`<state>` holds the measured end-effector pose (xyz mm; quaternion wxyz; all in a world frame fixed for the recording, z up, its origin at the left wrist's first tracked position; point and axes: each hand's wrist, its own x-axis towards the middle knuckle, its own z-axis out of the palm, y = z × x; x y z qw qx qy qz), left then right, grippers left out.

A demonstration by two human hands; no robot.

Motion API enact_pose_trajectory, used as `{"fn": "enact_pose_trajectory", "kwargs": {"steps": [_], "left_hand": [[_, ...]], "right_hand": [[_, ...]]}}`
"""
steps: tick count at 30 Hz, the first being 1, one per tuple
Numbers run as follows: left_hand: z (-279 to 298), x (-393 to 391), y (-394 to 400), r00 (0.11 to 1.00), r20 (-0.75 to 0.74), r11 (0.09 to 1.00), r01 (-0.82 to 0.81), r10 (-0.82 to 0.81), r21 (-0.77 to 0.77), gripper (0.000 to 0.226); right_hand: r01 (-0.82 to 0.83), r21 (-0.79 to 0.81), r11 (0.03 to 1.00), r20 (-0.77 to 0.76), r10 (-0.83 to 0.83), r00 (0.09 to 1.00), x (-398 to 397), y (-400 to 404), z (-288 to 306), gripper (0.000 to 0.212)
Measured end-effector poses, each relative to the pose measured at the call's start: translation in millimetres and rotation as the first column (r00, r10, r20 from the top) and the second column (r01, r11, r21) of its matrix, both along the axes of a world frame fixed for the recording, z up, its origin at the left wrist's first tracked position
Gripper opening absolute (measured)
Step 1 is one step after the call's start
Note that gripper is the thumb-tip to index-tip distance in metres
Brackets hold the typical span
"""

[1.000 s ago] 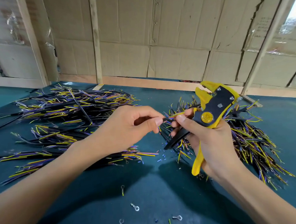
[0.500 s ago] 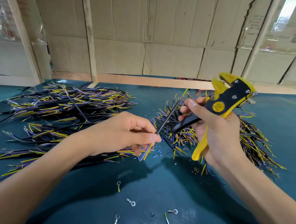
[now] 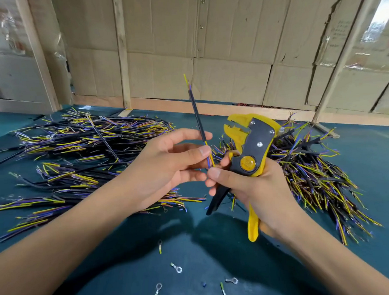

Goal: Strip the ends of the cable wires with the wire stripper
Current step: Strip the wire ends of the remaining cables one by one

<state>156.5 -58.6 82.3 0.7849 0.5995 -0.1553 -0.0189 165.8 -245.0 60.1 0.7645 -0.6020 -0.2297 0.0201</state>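
1. Cardboard sheets (image 3: 205, 44) on wooden posts back a teal worktop (image 3: 206, 249).
2. The left hand (image 3: 167, 165) pinches a black cable (image 3: 197, 115) between thumb and fingers, holding it almost upright, yellow and purple wires showing at both ends.
3. The right hand (image 3: 248, 185) is wrapped round the yellow wire stripper (image 3: 249, 155), head pointing up, just right of the cable's lower wires.
4. Cable piles lie far left (image 3: 79, 149) and right (image 3: 315, 169).
5. Loose ring terminals (image 3: 177, 268) lie near.

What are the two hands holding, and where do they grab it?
The left hand pinches the black cable near its lower end, where the coloured wires come out. The right hand grips the yellow wire stripper by its handles.
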Motion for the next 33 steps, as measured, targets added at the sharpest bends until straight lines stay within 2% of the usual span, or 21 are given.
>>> {"fn": "enact_pose_trajectory", "kwargs": {"steps": [7,10,13,16,25,28,33], "left_hand": [[1,2,2,0.997,-0.046,0.998,-0.056,0.058,0.041,0.025],[2,4,0,0.990,-0.129,0.998,-0.051,0.056,0.047,0.018],[1,4,-3,0.974,-0.227,0.999,-0.015,0.025,0.049,0.014],[0,4,-2,0.977,-0.213,0.998,0.000,0.014,0.066,0.019],[2,2,6,0.976,-0.212,0.972,0.103,-0.057,0.210,0.007],[3,2,7,0.978,-0.204,0.944,0.112,-0.049,0.310,0.011],[5,1,12,0.970,-0.234,0.931,0.138,-0.059,0.337,0.014]], "right_hand": [[0.096,0.105,0.990,-0.058,-0.091,0.994,6,-3,0,0.023],[0.106,0.156,0.982,-0.067,-0.097,0.993,8,-4,0,0.021],[0.107,0.128,0.986,-0.029,-0.105,0.994,7,-4,-2,0.021],[0.109,0.090,0.990,0.004,-0.110,0.994,6,-2,-3,0.017],[0.137,0.106,0.985,0.028,-0.141,0.990,7,-3,-2,0.021],[0.155,0.085,0.984,0.032,-0.158,0.987,8,-4,-5,0.015],[0.204,0.082,0.975,0.046,-0.208,0.977,8,-1,-6,0.015]]}}
